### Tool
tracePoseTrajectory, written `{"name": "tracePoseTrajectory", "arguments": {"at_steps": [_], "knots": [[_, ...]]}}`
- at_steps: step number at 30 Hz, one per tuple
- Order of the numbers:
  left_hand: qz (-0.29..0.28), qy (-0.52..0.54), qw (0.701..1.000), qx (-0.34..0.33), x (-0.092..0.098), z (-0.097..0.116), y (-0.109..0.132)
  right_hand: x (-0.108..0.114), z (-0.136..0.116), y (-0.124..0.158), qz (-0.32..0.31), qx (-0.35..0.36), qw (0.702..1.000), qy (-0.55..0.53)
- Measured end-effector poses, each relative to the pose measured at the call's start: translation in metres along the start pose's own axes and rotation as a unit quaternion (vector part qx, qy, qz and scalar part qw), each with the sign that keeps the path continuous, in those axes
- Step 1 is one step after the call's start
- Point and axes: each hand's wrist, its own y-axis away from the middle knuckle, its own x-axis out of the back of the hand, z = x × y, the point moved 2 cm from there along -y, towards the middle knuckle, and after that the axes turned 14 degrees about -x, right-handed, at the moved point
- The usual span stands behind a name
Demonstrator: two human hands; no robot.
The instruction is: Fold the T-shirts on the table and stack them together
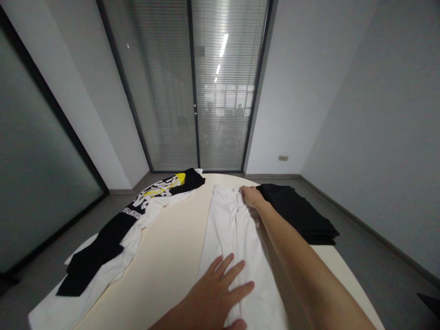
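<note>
White trousers (pixel 220 215) lie lengthwise on the pale table (pixel 172 247), with the buttoned waistband at the far end. My left hand (pixel 220 288) rests on the near part of the trousers, fingers spread and holding nothing. Further away, my right hand (pixel 251 196) pinches the right corner of the waistband, its fingers closed on the white cloth beside the button.
Black and white printed garments (pixel 110 233) lie in layers along the table's left edge. A stack of folded black clothes (pixel 299 213) sits at the right edge, beside my right forearm. A glass door with blinds (pixel 223 128) stands behind.
</note>
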Motion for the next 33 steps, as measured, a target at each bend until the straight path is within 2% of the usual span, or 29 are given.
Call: {"name": "tracePoseTrajectory", "arguments": {"at_steps": [6, 10, 13, 17, 20, 23, 27, 33], "knots": [[0.022, -0.069, 0.997, -0.019, -0.004, -0.005, -0.002, 0.0, -0.004, -0.013, 0.014, 0.022, 0.999, 0.019], [0.029, -0.091, 0.995, -0.025, -0.008, -0.006, -0.001, 0.006, -0.004, -0.016, 0.04, -0.001, 0.999, 0.015], [0.029, -0.094, 0.995, -0.025, -0.01, -0.006, -0.001, 0.009, -0.006, -0.013, 0.064, -0.021, 0.998, 0.003], [0.019, -0.085, 0.996, -0.019, -0.008, -0.005, -0.002, 0.007, -0.011, -0.003, 0.065, -0.028, 0.997, -0.011], [0.014, -0.069, 0.997, -0.007, -0.007, -0.003, -0.003, 0.004, -0.014, 0.003, 0.047, -0.053, 0.997, -0.021], [0.011, -0.028, 0.999, 0.015, -0.009, 0.0, -0.004, 0.002, -0.019, 0.007, -0.004, -0.032, 0.999, -0.03], [0.012, 0.036, 0.997, 0.062, -0.007, 0.01, -0.008, 0.002, -0.024, 0.026, -0.036, 0.024, 0.998, -0.042], [0.011, 0.075, 0.993, 0.095, 0.009, 0.023, -0.01, -0.002, -0.024, 0.087, -0.046, 0.007, 0.999, -0.029]]}}
